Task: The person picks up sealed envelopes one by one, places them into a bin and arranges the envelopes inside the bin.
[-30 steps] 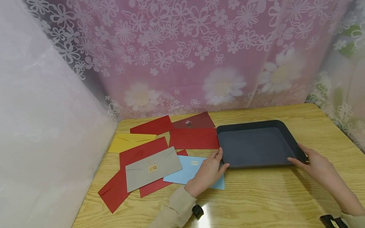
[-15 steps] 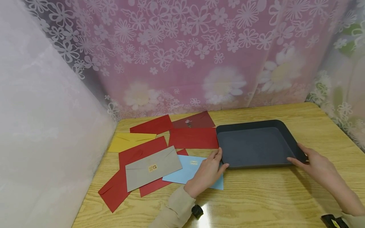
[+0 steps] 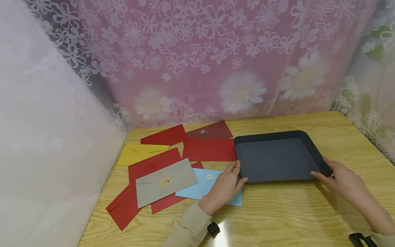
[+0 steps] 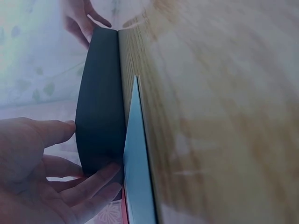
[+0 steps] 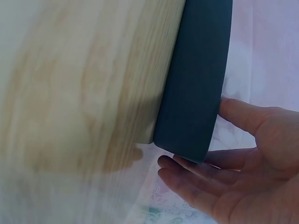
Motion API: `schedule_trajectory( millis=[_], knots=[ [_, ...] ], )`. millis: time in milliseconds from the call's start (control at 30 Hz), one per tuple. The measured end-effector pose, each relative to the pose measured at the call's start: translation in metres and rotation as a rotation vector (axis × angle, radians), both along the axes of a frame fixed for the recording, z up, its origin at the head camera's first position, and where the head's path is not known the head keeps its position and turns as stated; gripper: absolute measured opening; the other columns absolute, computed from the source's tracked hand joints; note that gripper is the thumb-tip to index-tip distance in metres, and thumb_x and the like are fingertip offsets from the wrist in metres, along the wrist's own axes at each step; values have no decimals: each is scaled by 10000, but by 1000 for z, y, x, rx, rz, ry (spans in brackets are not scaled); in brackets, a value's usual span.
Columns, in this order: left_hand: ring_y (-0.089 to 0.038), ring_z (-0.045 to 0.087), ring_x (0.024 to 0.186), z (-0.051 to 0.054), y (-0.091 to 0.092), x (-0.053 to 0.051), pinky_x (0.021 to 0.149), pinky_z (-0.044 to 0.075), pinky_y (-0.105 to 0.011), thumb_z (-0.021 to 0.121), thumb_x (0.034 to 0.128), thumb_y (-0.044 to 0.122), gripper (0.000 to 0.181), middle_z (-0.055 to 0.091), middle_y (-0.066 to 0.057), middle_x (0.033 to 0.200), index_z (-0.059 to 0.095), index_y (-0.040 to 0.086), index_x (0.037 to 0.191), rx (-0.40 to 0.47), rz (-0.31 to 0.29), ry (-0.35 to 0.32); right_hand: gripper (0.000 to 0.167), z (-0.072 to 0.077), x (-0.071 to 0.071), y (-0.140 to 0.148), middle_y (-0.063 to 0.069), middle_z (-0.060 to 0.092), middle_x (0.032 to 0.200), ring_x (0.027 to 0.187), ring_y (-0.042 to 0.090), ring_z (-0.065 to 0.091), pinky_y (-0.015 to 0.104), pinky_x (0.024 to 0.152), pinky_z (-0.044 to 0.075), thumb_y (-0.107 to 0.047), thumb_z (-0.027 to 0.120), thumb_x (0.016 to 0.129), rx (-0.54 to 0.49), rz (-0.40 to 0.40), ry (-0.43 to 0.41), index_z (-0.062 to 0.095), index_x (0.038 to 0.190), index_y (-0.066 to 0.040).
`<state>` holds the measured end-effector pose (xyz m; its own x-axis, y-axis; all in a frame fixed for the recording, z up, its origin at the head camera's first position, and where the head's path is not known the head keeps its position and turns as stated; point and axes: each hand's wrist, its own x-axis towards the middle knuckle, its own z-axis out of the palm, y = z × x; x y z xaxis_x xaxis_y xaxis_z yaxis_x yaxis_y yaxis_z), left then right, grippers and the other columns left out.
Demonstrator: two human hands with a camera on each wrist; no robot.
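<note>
A dark grey rectangular tray (image 3: 274, 159) sits on the right half of the table, its inside bare. My left hand (image 3: 223, 187) holds its near left corner, the thumb at the rim and the fingers along the outer side. At the near right corner my right hand (image 3: 345, 180) grips the tray the same way. The left wrist view shows the tray's outer wall (image 4: 100, 102) between thumb and fingers. In the right wrist view the right hand (image 5: 252, 163) has its thumb on the rim and fingers around the corner. A light blue envelope (image 3: 200, 185) lies partly under the left hand.
Left of the tray, envelopes overlap: a grey one (image 3: 163, 183) with a gold sticker, a yellow one (image 3: 142, 154), a dark red one (image 3: 213, 132) and several red ones, one red envelope (image 3: 210, 150) against the tray. A floral curtain (image 3: 191, 61) hangs behind the table (image 3: 277, 212).
</note>
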<state>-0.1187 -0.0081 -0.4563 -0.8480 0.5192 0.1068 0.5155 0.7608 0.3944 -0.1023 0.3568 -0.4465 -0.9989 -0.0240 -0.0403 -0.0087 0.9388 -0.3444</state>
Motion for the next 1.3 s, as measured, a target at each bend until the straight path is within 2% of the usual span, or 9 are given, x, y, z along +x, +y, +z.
schedule_trajectory(
  millis=[167,300,433,567,733,867,1000,1100,1300],
  knots=[
    [-119,681,685,0,0,0,574,458,-136,570,1039,374,652,480,-149,1514,380,15,1548,-14,2,11,910,0,1,-4,526,349,1290,640,363,600,409,488,438,-490,644,977,24,-17,52,305,1451,209],
    [-139,717,822,1,0,1,676,520,-162,564,1039,386,653,488,-136,1510,383,18,1548,-35,5,17,767,-4,3,-10,451,419,1292,813,506,590,492,517,469,-332,751,927,28,26,252,409,1456,106],
    [-161,722,936,1,0,1,758,551,-198,563,1040,390,651,499,-134,1500,391,16,1544,-55,8,31,559,-6,3,-16,331,544,1282,1027,552,548,607,659,491,-134,825,833,19,143,491,600,1322,15],
    [-163,720,957,0,0,1,770,555,-201,561,1041,390,645,508,-133,1490,399,16,1540,-64,6,44,445,-6,2,-19,213,622,1257,1037,440,606,467,733,503,-87,838,791,5,283,602,687,1208,-57],
    [-173,722,948,0,0,1,761,555,-204,561,1042,387,643,509,-139,1489,400,12,1539,-64,3,42,382,-9,2,-19,113,667,1175,930,320,667,263,664,492,-90,841,775,27,395,584,716,1136,-100],
    [-164,724,924,1,-1,1,746,551,-193,562,1041,389,645,509,-140,1489,400,11,1538,-65,-1,50,226,-12,3,-16,3,695,975,765,209,676,314,606,528,-125,829,794,77,410,536,737,999,-142],
    [-156,724,921,1,-1,1,744,550,-184,565,1040,390,645,512,-139,1486,404,9,1535,-66,-6,66,104,-15,0,-12,-113,635,763,603,69,583,300,536,489,-184,822,818,105,414,543,721,841,-190],
    [-163,721,968,1,-1,1,772,556,-197,562,1041,394,645,513,-137,1486,406,8,1534,-71,-6,72,126,-16,-2,-11,-130,596,703,557,33,527,280,505,455,-175,821,817,130,420,539,701,784,-194],
    [-179,716,1006,0,-1,1,797,563,-223,564,1041,392,641,519,-138,1482,412,8,1531,-79,-4,71,136,-14,-5,-13,-124,599,709,582,85,570,311,543,496,-128,820,801,163,433,489,700,786,-190]
  ],
)
